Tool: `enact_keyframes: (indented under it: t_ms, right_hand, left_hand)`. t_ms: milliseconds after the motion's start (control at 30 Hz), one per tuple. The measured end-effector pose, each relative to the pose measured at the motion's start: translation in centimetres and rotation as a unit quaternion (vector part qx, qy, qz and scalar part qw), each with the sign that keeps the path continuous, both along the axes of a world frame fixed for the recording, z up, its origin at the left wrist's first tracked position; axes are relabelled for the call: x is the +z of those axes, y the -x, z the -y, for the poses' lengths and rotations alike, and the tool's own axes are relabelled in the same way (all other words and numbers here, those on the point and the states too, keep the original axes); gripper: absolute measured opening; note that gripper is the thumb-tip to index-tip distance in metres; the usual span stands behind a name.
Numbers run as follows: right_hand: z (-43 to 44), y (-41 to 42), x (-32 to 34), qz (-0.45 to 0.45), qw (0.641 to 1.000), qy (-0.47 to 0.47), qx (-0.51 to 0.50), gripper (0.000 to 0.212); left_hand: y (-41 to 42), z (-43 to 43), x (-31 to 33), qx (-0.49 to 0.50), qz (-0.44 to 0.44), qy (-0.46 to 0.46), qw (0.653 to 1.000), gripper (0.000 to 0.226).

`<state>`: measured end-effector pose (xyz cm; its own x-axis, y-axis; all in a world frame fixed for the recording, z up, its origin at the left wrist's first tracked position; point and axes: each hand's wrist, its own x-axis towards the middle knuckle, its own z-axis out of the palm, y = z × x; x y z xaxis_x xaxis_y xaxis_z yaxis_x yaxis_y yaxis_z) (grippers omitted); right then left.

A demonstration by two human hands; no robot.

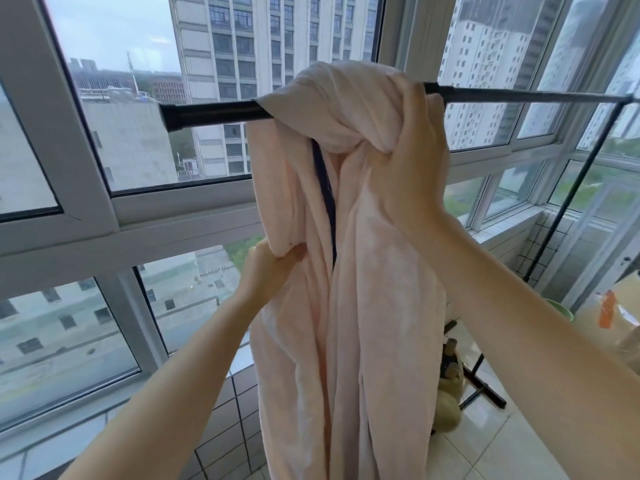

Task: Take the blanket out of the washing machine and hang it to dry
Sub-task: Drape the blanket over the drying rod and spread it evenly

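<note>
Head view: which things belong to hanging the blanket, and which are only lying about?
For the job: pink blanket, black drying rail, left hand and right hand gripping the blanket.
Lying about: green bowl, cardboard box, beige bundle on the floor.

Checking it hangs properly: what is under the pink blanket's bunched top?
The black rail passes under the blanket, showing on either side; the stretch beneath the bunch is covered. The right hand grips cloth there, the left hand a lower fold.
</note>
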<state>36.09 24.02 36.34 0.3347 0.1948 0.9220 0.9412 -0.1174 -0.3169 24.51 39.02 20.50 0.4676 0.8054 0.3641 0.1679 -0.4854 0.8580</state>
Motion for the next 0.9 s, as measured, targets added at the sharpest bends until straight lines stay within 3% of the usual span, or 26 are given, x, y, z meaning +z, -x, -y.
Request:
enact_keyframes:
  t_ms: [133, 200, 400, 500, 667, 900]
  right_hand:
    - [-0.9, 0.8, -3.1, -0.034, 0.996, 0.079, 0.006, 0.079]
    - [-0.6, 1.3, -6.4, -0.055, 0.995, 0.082, 0.013, 0.09]
    - [0.5, 2.8, -14.9, -0.154, 0.979, 0.131, 0.032, 0.109]
    - [0.5, 3.3, -17.2, -0.201, 0.968, 0.131, 0.074, 0.103]
    - [0.5, 3.1, -17.6, -0.243, 0.952, 0.108, 0.148, 0.062]
    - [-0.2, 3.2, -14.9, -0.185, 0.969, 0.056, 0.151, 0.055]
  left_hand:
    - [0.7, 0.5, -0.3, -0.013, 0.0, 0.032, 0.999, 0.016]
    - [1.0, 0.6, 0.3, -0.023, 0.013, 0.031, 0.999, 0.005]
    - [1.7, 1.4, 0.3, -0.038, 0.04, 0.039, 0.998, 0.007]
    - [1.9, 1.8, -0.2, -0.024, 0.053, 0.027, 0.998, 0.009]
    - [2.4, 2.0, -0.9, -0.008, 0.067, 0.003, 0.998, 0.007]
    - [3.5, 1.8, -4.1, 0.017, 0.02, 0.01, 1.0, 0.006]
